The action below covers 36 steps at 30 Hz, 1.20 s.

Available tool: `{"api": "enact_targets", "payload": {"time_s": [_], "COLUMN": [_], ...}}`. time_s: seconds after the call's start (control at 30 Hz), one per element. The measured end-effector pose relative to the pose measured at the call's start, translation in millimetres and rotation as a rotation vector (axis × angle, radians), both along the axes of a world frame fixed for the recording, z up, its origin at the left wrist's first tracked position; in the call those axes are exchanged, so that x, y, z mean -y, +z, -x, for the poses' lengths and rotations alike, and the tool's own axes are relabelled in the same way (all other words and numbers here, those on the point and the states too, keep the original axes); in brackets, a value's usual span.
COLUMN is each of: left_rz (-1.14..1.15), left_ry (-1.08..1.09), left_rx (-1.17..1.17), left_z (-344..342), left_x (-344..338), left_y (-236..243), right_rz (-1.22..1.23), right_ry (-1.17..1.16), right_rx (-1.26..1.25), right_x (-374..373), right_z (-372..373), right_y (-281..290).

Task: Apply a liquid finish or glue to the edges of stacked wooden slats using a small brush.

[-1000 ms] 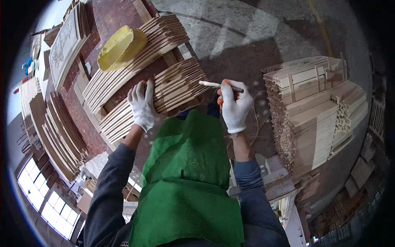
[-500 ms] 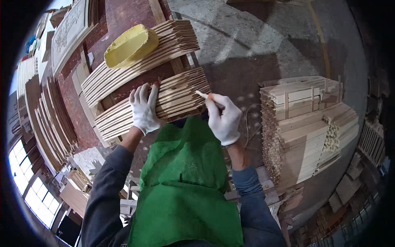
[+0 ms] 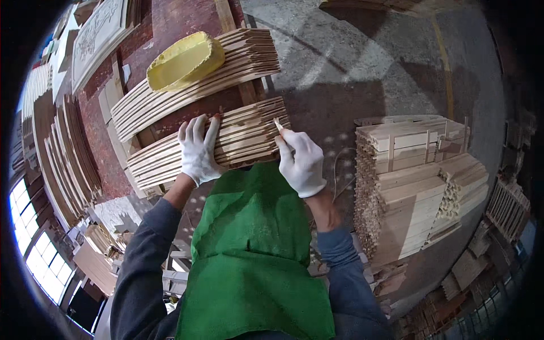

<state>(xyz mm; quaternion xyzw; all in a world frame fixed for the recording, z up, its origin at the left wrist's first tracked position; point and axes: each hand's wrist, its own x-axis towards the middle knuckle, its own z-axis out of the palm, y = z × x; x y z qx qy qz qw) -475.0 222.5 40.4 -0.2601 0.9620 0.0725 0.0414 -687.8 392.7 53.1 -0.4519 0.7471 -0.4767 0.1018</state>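
Note:
My left hand (image 3: 199,151), in a white glove with bare fingertips, lies with fingers spread on the nearer row of thin wooden strips (image 3: 249,126). At that row's right end, my right hand (image 3: 302,161), gloved too, pinches a slim, pale, brush-like stick (image 3: 277,123). Its tip is at the strips' ends; whether it touches them I cannot tell. A farther row of similar strips (image 3: 249,54) lies beyond a gap. On that row rests a cut-open yellow plastic container (image 3: 187,61); what it holds is hard to make out.
Both rows lie across wooden battens (image 3: 247,92) over a dark red surface (image 3: 175,20). At right, a tall stack of timber boards (image 3: 408,198) stands on the concrete floor (image 3: 362,45). More long strips (image 3: 68,164) and a carved panel (image 3: 99,42) are at left.
My right hand has moved slightly left, and the stick's tip has moved a little right and up along the strip ends. My left hand stays in place on the strips.

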Motion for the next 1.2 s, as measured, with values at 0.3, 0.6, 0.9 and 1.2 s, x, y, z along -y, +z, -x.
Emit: {"api": "enact_targets", "payload": {"time_s": [0.3,0.6,0.9,1.2], "left_rz": [0.015,0.002,-0.029,-0.036], "left_ry": [-0.007,0.003,0.019,0.026], "left_rx": [0.020,0.009,-0.015,0.017], "left_z": [-1.5,1.1,1.6,0.3], "left_x": [1.0,-0.9,-2.9,1.4], "left_y": [-1.7,0.1,2.1,3.5], "right_rz": [0.001,-0.061,-0.019,-0.045], "right_ry": [-0.113,-0.290,-0.363,-0.281], "right_rx": [0.086,0.557,0.727,0.661], "right_x": [5.6,13.0,15.9,29.6], "right_z": [11.7,24.7,25.3,23.5], "right_y": [2.6,2.6,2.0,6.3]}}
